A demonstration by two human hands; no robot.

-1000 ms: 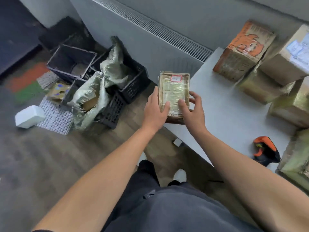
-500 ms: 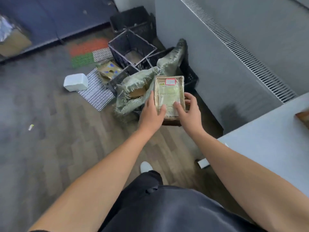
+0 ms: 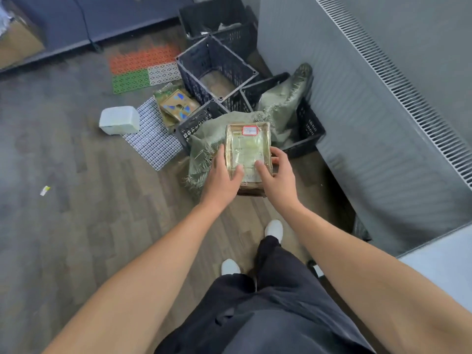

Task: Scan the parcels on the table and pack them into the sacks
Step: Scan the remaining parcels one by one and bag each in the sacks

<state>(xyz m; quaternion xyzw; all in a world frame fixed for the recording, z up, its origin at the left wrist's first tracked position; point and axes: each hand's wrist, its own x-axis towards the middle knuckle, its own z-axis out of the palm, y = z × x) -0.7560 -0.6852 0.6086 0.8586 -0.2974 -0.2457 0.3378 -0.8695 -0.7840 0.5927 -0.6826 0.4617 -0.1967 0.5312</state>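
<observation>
Both hands, left (image 3: 221, 178) and right (image 3: 277, 175), grip the taped parcel (image 3: 247, 149) above a green sack (image 3: 204, 149).

Label (image 3: 249, 130) on parcel (image 3: 246, 152) illegible

Dark grey trousers (image 3: 275, 315) w/ white shoes (image 3: 274, 227); forearms (image 3: 143, 272) bare past elbows.
</observation>
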